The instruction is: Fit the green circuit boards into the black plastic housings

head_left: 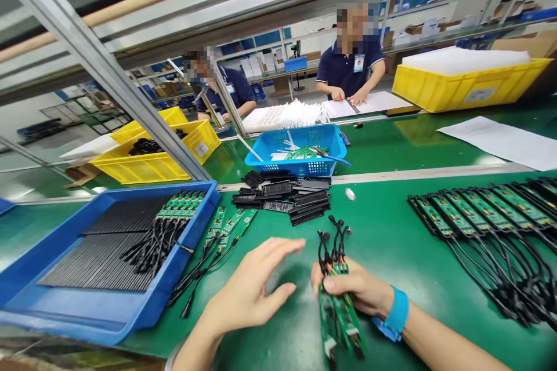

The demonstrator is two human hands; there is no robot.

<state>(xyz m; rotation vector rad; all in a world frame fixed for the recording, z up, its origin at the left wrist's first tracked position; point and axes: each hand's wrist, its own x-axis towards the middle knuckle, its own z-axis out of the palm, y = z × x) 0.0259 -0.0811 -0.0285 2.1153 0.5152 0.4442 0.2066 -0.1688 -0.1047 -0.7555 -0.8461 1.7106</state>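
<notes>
My right hand (361, 285), with a blue band on its wrist, is closed around several green circuit boards (343, 319). Their black cables and plugs stick up above the fingers, and the boards' lower ends look blurred. To the left, my left hand (250, 284) is held open over the green mat, thumb and fingers apart, with nothing in it. Past its fingertips lies a pile of black plastic housings (287, 194). More loose circuit boards (228, 226) with black cables rest on the mat between my left hand and the blue tray.
A blue tray (108, 333) at left holds black strips and cabled boards. Boards in black housings (483, 208) line the right side. Behind the pile stand a blue basket (296, 169) and yellow bins (474, 90). Two people work across the bench; a metal post (108, 69) slants at left.
</notes>
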